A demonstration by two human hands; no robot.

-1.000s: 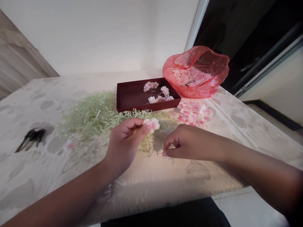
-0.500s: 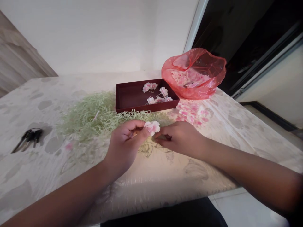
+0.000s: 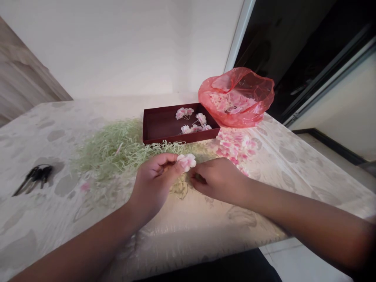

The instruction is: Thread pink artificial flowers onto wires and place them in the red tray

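Note:
A pale pink artificial flower (image 3: 187, 161) is pinched between the thumb and fingers of my left hand (image 3: 153, 183). Just right of the flower is my right hand (image 3: 219, 178), its fingers closed together; whatever they grip is hidden. Thin, pale wire-like loops (image 3: 179, 188) lie on the table below the two hands. Beyond the hands stands a dark maroon open box (image 3: 176, 139), with several pink flowers (image 3: 201, 118) on thin stems in its right half.
Pale green shredded filler (image 3: 108, 150) spreads left of and in front of the box. Loose pink petals (image 3: 235, 144) are heaped to the right, below a red plastic bag (image 3: 249, 120) holding more. Keys (image 3: 37, 174) lie far left on the patterned tablecloth (image 3: 55, 135).
The view has tilted slightly, so the scene sits a little lower. Both hands keep nearly the same pose around the flower, the right one bent slightly more at the wrist.

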